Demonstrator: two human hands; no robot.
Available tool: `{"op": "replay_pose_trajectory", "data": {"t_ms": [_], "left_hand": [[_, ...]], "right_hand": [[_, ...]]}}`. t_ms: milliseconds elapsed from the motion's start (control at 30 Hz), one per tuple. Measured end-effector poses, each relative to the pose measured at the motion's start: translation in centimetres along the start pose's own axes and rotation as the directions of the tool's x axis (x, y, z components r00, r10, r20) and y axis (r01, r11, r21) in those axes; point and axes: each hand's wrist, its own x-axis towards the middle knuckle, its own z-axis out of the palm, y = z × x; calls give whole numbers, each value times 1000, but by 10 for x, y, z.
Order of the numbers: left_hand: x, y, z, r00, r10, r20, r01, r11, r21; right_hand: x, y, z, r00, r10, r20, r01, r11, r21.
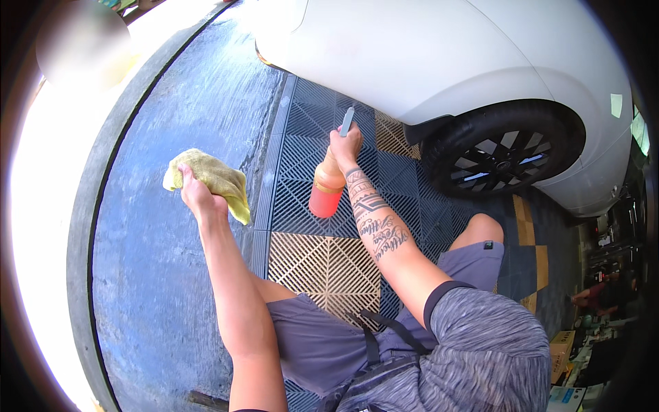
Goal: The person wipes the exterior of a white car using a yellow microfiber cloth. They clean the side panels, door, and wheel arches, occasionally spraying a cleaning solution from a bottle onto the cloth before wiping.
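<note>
A folded yellow cloth (213, 167) is bunched in my left hand (202, 200), with my thumb on top and one corner hanging down. My right hand (347, 147) grips the neck of a spray bottle (325, 198) that holds pinkish-red liquid. The bottle's grey spray head part (347, 121) sticks up beyond my fist. My fingers on the far side of the neck are mostly hidden. Ahead of my right hand is the lower side of a white vehicle (401, 46). Neither the cloth nor the bottle appears to touch it.
A black tyre with a dark alloy wheel (502, 154) and a mud flap (416, 131) stand to the right. Slatted grey floor tiles (304, 154) and a beige tile (324, 273) border blue-painted concrete (154, 268). A carton (560, 355) and a dim person (600, 296) appear far right.
</note>
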Motion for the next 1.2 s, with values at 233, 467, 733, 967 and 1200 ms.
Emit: {"op": "replay_pose_trajectory", "data": {"t_ms": [233,467,733,967,1200], "left_hand": [[-1,0,4,999,-22,-30,23,999,33],[4,-6,5,1000,-27,1,27,998,54],[1,-20,8,994,-6,107,-4,996,87],[-26,-24,28,973,98,207,-141,969,204],[-39,-6,24,957,83,277,-161,949,272]], "right_hand": [[0,26,-16,1000,14,1,-14,1000,28],[-1,42,-35,980,-93,-175,116,985,127],[-34,-3,3,947,-309,-84,320,915,247],[-50,18,22,950,-298,94,262,923,280],[-24,65,-44,978,-53,-203,116,942,314]]}}
